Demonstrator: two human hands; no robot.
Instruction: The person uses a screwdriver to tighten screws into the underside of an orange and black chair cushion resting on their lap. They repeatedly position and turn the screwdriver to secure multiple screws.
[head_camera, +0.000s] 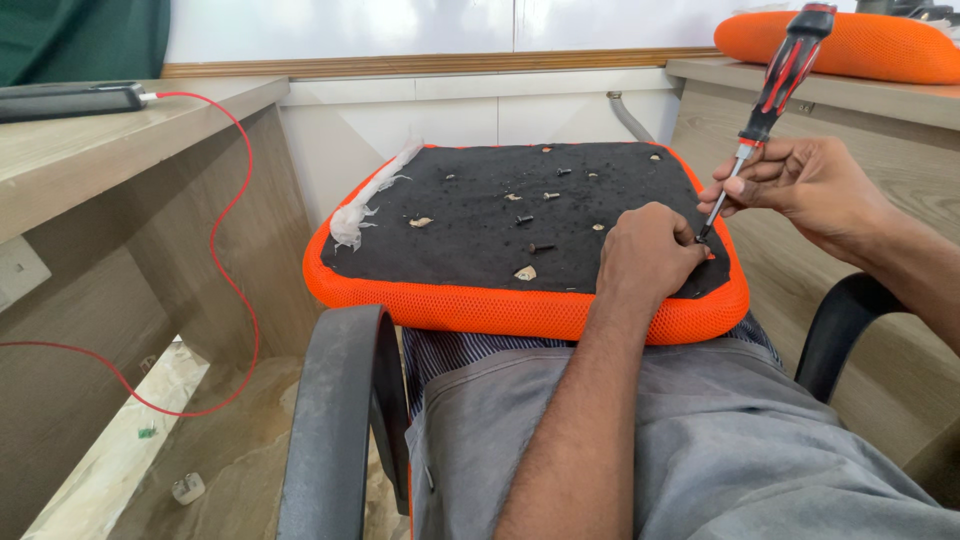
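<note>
Resting across the person's lap, an orange mesh seat cushion with a black fabric underside (480, 215) lies upside down, tilted a little toward the wall, its black panel speckled with debris. Left hand (648, 258) sits knuckles-up on the panel near the right edge, fingers curled down onto the fabric by the tool tip; whether they pinch anything there cannot be told. Right hand (805, 185) closed around the metal shaft of a red-and-black-handled screwdriver (775, 85), handle slanting up and right, tip touching the cushion beside the left fingers. Loose on the panel: about five small dark screws (540, 246), and roughly five pale torn scraps (525, 272). One strip of white fraying cloth (375, 195) hangs off the left rim. One second orange cushion (850, 45) on the wooden desk (880, 95) at right. One red cable (235, 230) trails down at left
</note>
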